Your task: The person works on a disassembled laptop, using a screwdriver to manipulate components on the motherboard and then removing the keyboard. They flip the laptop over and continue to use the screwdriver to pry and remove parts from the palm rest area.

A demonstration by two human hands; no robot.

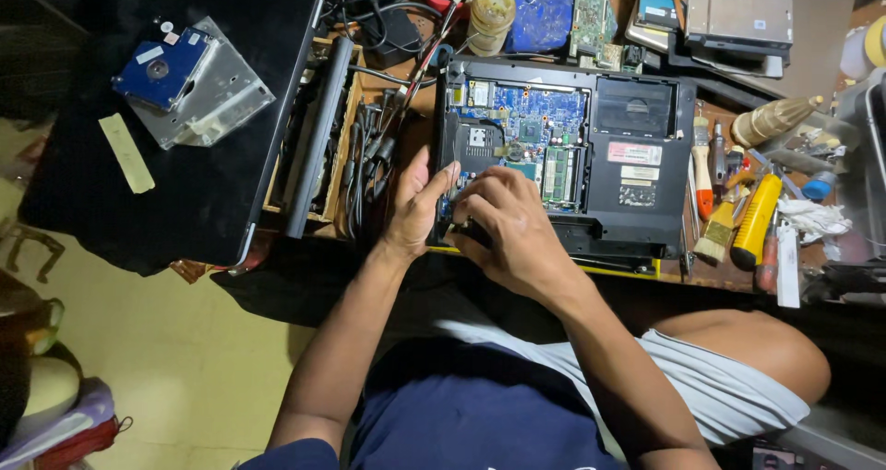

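Note:
An opened black laptop (pixel 646 110) lies upside down on the bench, its blue circuit board (pixel 535 110) and memory module (pixel 559 173) exposed. My left hand (pixel 417 207) rests on the laptop's near left corner, thumb up along its edge. My right hand (pixel 509 230) is curled over the near edge of the laptop, fingers closed around a small dark part I cannot make out. The two hands almost touch.
A closed black laptop (pixel 231 156) at left carries a blue hard drive in a metal bracket (pixel 189 82) and a strip of tape (pixel 126 152). Cables and tools (pixel 369 156) fill a wooden tray. Brushes and a yellow-handled tool (pixel 755 219) lie at right. Spare boards (pixel 595 8) sit behind.

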